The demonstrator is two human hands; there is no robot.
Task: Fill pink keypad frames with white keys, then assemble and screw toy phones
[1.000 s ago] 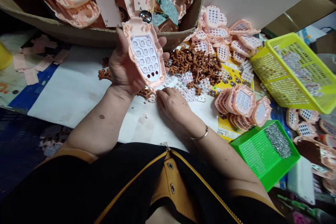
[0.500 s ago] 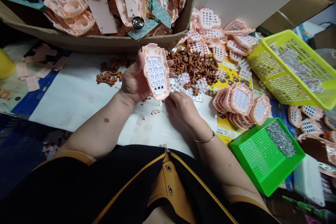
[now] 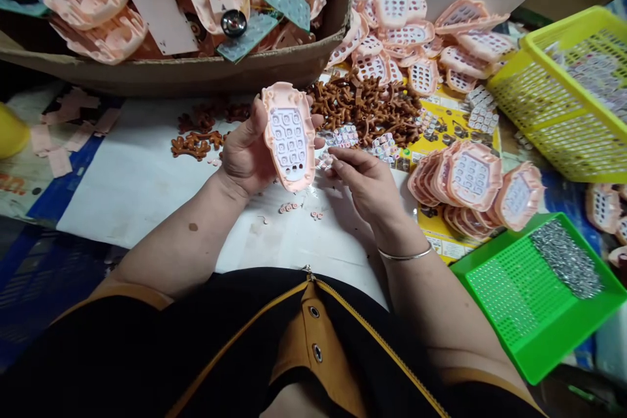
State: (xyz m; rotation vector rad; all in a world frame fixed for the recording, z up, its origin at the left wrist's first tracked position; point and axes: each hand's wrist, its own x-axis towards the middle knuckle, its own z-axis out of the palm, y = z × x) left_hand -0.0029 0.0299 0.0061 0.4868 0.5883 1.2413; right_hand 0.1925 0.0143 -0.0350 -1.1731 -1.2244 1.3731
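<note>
A pink plastic shell (image 3: 290,137) with a white keypad set in it is held upright in my left hand (image 3: 247,150), fingers wrapped behind it. Just right of the shell, my right hand (image 3: 367,186) has its thumb and index finger pinched together near small whitish pieces; what they hold, if anything, is too small to name. Small pink pieces (image 3: 289,208) lie on the white sheet (image 3: 147,176) below the shell. Beyond my hands is a heap of brown plastic parts (image 3: 362,104), with white keypads (image 3: 385,145) at its near edge.
A cardboard box (image 3: 196,75) of shells and circuit boards stands at the back left. To the right are stacked pink shells (image 3: 473,173), a green basket (image 3: 514,300) with metal screws and a yellow basket (image 3: 553,111) of keypads. More shells (image 3: 392,32) are piled behind.
My right hand has moved right and slightly up from beneath the shell, and its pinched fingertips now show. My left hand still holds the shell. The camera view has shifted a little.
</note>
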